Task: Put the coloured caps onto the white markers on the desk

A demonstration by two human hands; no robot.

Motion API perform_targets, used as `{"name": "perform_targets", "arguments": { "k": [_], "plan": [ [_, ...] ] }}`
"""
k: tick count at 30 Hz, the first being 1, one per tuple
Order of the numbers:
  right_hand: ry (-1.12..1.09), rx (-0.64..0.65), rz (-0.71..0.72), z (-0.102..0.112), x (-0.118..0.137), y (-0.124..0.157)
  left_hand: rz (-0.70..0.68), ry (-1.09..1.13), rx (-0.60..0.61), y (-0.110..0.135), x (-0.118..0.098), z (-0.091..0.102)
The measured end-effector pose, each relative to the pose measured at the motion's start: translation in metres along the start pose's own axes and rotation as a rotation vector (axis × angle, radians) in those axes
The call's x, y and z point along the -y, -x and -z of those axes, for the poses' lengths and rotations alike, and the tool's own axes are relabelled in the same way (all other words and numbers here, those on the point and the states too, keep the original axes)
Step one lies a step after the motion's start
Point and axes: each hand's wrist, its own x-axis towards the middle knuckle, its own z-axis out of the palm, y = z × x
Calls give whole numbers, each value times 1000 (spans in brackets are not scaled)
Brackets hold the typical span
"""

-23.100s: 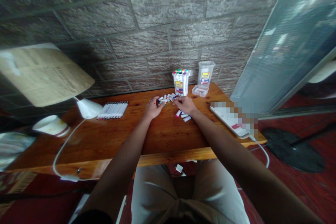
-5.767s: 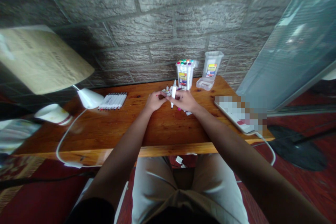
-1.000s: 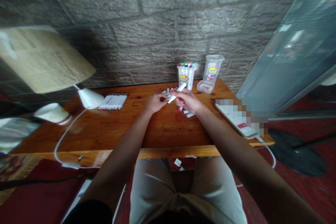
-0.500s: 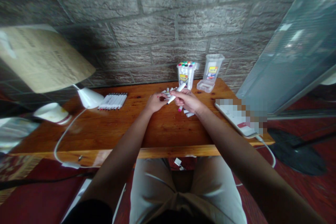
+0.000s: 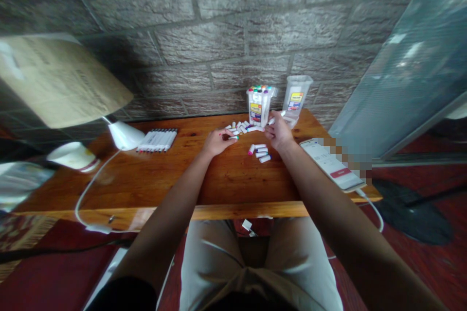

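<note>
Head camera shows the left hand [image 5: 217,143] at the tabletop [image 5: 226,180], thumb and fingers pinching a green-ended cap [image 5: 234,138] beside a loose pile of caps [image 5: 241,127]. Up and to the right, the right hand [image 5: 279,131] has its fingers wrapped around a white marker [image 5: 272,121], held aslant in front of an unfilled clear container [image 5: 296,90] and partly covering that container's lid. Just left of this hand, a second clear container [image 5: 258,109] stands upright, packed with markers showing coloured ends. A smaller group of caps [image 5: 261,152], one of them pink-ended, lies nearer the person, between the two forearms. Well off to the left, a neat row of markers [image 5: 157,141] lies near the lamp [image 5: 126,136], while a phone [image 5: 332,165] with a cable rests at the right
</note>
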Motion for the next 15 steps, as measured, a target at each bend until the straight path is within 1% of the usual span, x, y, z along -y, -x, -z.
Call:
{"name": "perform_targets", "arguments": {
  "k": [2,5,9,14,15],
  "plan": [
    [49,-33,16,1,-2,-1,17,-6,0,0,-1,0],
    [98,-8,49,-2,-6,4,37,-20,-5,1,-2,0],
    [134,3,66,-8,-9,12,28,8,-10,1,0,0],
    [159,-25,84,-5,-8,9,22,40,-14,0,1,-1],
    [178,-7,89,-4,-8,7,23,44,-12,0,1,-1]
  ]
}}
